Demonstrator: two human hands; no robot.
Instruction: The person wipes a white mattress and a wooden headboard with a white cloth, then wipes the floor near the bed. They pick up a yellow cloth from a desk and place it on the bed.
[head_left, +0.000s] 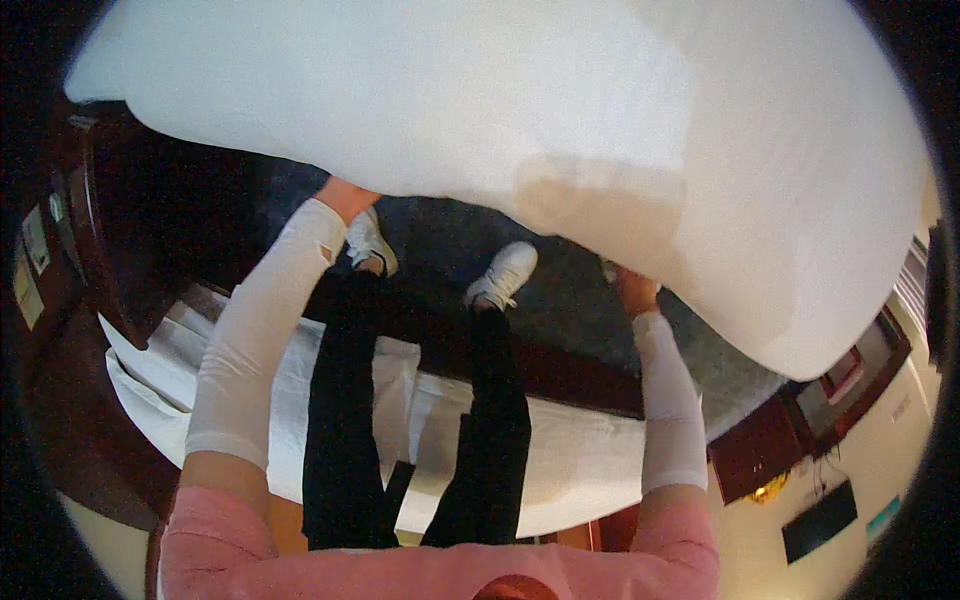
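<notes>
A bed-sized expanse of white sheet (420, 90) fills the upper view, its near edge hanging in a curve. My left hand (349, 198) reaches to this edge left of centre, its fingers hidden beneath the cloth. Further right, my right hand (637, 291) is at the lower edge, partly covered by it. A small pale patch shows beside that hand, too unclear to name. Whether either hand is closed on the sheet is hidden. White sleeves cover both my forearms.
Behind my legs is a second bed with white linen (585, 465). My white shoe (504, 274) stands on dark carpet (570, 322) between the beds. Dark wooden furniture (90, 225) is at the left; a wooden cabinet (757, 442) and a wall-mounted screen (819, 521) are at the right.
</notes>
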